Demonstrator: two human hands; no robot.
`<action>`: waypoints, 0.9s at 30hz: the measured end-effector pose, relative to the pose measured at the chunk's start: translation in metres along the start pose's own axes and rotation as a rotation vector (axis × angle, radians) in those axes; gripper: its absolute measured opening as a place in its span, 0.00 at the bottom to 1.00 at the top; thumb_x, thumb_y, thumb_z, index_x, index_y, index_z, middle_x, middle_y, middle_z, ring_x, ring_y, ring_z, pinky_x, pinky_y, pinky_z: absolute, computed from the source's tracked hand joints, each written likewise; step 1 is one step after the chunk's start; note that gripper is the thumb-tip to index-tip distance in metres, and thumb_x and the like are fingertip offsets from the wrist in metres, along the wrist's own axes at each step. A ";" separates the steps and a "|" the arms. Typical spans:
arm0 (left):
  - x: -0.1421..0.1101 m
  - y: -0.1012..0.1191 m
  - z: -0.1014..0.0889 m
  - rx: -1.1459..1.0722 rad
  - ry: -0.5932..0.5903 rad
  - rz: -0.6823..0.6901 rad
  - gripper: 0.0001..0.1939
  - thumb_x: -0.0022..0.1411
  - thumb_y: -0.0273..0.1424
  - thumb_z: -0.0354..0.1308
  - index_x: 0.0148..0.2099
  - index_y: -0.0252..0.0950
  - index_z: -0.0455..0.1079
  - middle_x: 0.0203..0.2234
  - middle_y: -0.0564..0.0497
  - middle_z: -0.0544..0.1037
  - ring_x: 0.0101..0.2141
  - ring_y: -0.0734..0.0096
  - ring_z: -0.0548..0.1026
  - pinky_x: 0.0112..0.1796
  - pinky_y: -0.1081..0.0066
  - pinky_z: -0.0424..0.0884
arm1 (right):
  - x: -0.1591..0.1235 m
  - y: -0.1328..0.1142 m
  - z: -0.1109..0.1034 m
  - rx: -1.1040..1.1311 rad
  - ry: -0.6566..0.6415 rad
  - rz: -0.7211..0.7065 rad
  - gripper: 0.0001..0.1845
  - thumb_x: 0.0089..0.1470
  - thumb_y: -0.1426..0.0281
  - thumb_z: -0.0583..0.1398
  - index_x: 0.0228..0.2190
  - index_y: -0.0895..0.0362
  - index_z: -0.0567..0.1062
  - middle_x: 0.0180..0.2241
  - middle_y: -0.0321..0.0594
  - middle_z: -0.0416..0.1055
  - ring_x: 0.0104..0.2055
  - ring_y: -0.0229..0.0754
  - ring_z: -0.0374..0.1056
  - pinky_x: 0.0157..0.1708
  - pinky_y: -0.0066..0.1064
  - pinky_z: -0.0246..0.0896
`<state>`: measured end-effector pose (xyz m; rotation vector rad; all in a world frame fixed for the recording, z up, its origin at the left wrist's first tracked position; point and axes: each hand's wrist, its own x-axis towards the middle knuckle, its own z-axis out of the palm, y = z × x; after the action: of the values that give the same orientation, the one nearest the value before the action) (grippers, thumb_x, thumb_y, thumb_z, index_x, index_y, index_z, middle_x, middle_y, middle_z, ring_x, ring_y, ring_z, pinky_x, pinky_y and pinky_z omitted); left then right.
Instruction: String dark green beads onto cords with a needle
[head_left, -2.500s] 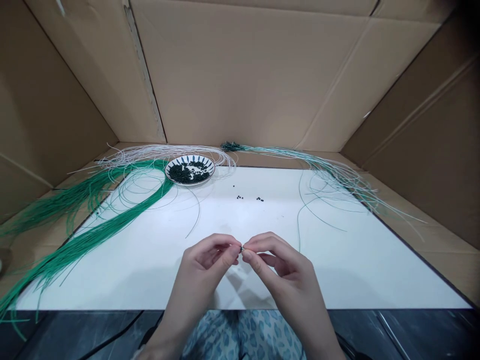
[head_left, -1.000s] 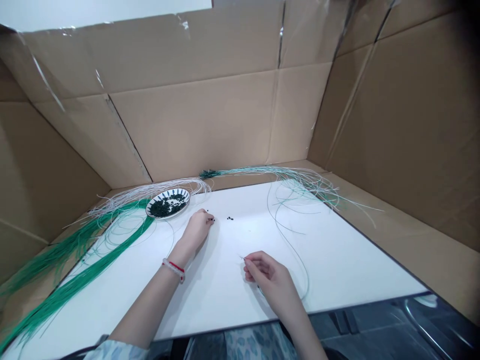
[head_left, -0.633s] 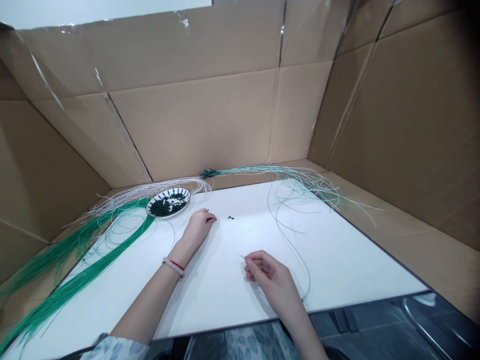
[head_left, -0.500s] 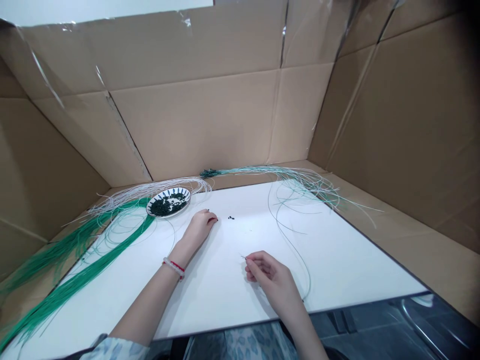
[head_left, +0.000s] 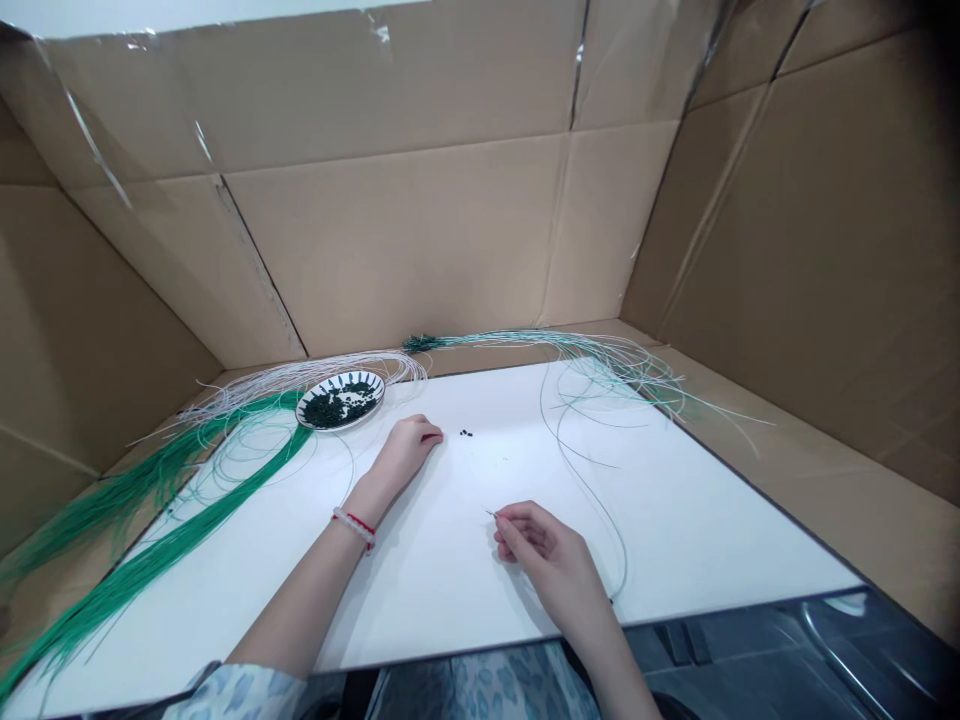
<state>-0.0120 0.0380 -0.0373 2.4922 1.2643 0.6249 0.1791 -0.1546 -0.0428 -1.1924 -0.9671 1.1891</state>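
Right hand near white board's front edge, left hand well away

Table: white. Plate: white, rim patterned with dark blue wedges. Beads: near-black green. Wire bundles: vivid green; others: off-white. My right grip shows a grey-tipped wire. My bracelet: white beads, red cord. Trousers: pale blue spots.
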 end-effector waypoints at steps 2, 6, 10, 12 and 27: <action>0.000 0.002 0.000 -0.029 0.003 0.000 0.12 0.69 0.34 0.58 0.52 0.35 0.72 0.47 0.45 0.78 0.43 0.61 0.78 0.44 0.56 0.77 | 0.000 0.000 0.001 0.005 0.007 0.003 0.20 0.49 0.53 0.68 0.29 0.59 0.77 0.25 0.39 0.75 0.28 0.41 0.70 0.32 0.30 0.68; -0.002 0.009 -0.003 -0.115 0.019 -0.038 0.13 0.69 0.34 0.59 0.52 0.35 0.72 0.48 0.45 0.77 0.44 0.60 0.78 0.45 0.55 0.76 | 0.000 -0.004 0.003 0.015 0.040 0.000 0.19 0.47 0.55 0.69 0.28 0.59 0.78 0.24 0.37 0.74 0.25 0.39 0.68 0.29 0.29 0.66; -0.015 0.026 -0.012 -0.273 0.049 -0.105 0.11 0.68 0.34 0.59 0.49 0.34 0.73 0.46 0.46 0.78 0.43 0.61 0.78 0.44 0.56 0.75 | 0.000 -0.014 0.005 0.013 0.071 -0.003 0.17 0.45 0.57 0.70 0.25 0.59 0.79 0.21 0.34 0.71 0.19 0.34 0.60 0.21 0.26 0.58; -0.028 0.040 -0.019 -0.392 0.052 -0.148 0.10 0.69 0.35 0.59 0.45 0.33 0.73 0.41 0.48 0.78 0.39 0.64 0.78 0.41 0.59 0.76 | -0.002 -0.021 0.008 0.011 0.076 -0.008 0.17 0.45 0.57 0.70 0.25 0.59 0.80 0.21 0.34 0.71 0.18 0.33 0.57 0.20 0.26 0.55; -0.136 0.099 -0.058 -1.454 -0.022 -0.484 0.19 0.56 0.46 0.67 0.33 0.33 0.75 0.20 0.56 0.68 0.22 0.78 0.61 0.27 0.78 0.60 | -0.021 -0.060 0.073 0.054 -0.090 -0.028 0.07 0.51 0.65 0.68 0.26 0.55 0.79 0.26 0.35 0.79 0.29 0.38 0.75 0.33 0.25 0.72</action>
<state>-0.0434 -0.1269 0.0208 0.9651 0.7971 0.8940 0.1141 -0.1620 0.0284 -1.0873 -1.0091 1.2478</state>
